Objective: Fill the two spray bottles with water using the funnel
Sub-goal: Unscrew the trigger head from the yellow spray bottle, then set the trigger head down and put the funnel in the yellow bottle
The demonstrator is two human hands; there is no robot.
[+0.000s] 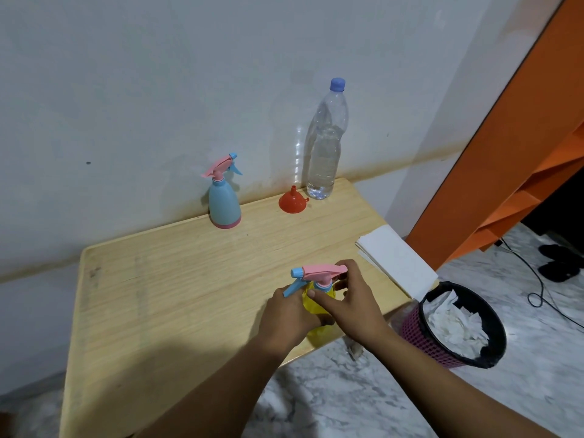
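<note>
A yellow spray bottle (316, 306) with a pink and blue trigger head stands near the front edge of the wooden table (177, 279). My left hand (289, 314) grips its body from the left. My right hand (350, 300) holds the pink spray head, thumb and fingers curled round its neck. A blue spray bottle (224, 202) with its head on stands at the back by the wall. To its right a red funnel (293, 202) lies mouth down. A clear water bottle (327, 143) with a blue cap stands behind the funnel, partly filled.
A stack of white paper (395, 257) lies on the table's right edge. A pink mesh bin (455, 327) with a black liner and crumpled tissue stands on the marble floor at the right. An orange cabinet (505, 153) rises at the far right.
</note>
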